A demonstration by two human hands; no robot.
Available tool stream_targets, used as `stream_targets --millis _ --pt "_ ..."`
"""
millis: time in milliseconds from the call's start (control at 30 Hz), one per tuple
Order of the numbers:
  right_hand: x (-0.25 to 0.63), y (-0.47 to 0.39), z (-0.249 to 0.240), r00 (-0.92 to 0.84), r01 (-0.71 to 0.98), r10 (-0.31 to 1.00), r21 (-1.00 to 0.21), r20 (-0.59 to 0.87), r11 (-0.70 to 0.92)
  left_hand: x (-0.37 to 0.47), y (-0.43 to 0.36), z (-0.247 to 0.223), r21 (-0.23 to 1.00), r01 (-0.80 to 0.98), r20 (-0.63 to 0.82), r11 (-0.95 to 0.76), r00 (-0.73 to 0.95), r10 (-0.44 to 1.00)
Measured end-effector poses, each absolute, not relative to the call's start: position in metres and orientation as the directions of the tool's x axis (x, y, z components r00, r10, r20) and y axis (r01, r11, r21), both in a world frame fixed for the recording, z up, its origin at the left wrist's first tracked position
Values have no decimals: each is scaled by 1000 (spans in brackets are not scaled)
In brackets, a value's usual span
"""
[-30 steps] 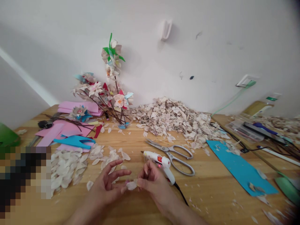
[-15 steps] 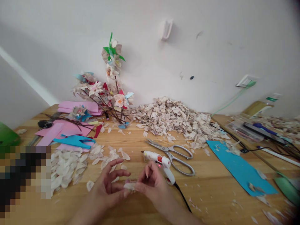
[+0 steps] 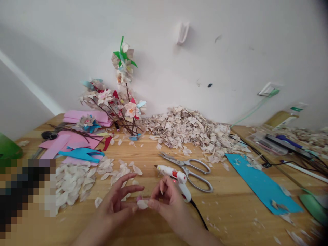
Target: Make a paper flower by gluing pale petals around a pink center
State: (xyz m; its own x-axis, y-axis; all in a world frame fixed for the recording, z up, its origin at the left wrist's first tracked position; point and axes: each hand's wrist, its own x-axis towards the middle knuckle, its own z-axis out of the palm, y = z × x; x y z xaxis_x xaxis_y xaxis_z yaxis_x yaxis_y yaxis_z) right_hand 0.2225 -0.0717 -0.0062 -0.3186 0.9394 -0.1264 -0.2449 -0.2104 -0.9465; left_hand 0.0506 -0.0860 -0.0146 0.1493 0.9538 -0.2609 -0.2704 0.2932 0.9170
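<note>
Low at the front of the wooden table, my right hand [image 3: 167,200] pinches a small whitish petal [image 3: 142,204] between thumb and finger. My left hand [image 3: 119,201] is just left of it, its upper fingers spread and curved. Its thumb meets a lower finger by the petal's left edge; whatever lies in that pinch is hidden. Behind the petal shows a small pinkish bit, too small to name. A white glue gun [image 3: 172,172] with a red light lies just beyond my right hand. Beside the glue gun are metal scissors [image 3: 191,169], blades pointing left.
Loose pale petals [image 3: 70,186] lie to the left. Pink sheets [image 3: 70,138] and a cut blue piece [image 3: 79,154] sit behind them. Handmade flowers on twigs [image 3: 130,111] stand at the back near a flake heap [image 3: 189,128]. A blue sheet [image 3: 258,184] lies right.
My left thumb has drawn slightly left, away from the petal, so more of the petal shows. My right hand keeps its pinch, almost still.
</note>
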Motion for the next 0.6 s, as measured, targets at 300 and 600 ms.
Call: stream_targets --millis 300,600 --pt "220 -72 -15 -287 -217 950 -957 -125 -192 59 -86 -15 931 -255 -263 260 24 965" --pt "219 -71 -11 -358 -334 926 -911 -116 -243 50 -82 -11 912 -300 -252 279 127 959"
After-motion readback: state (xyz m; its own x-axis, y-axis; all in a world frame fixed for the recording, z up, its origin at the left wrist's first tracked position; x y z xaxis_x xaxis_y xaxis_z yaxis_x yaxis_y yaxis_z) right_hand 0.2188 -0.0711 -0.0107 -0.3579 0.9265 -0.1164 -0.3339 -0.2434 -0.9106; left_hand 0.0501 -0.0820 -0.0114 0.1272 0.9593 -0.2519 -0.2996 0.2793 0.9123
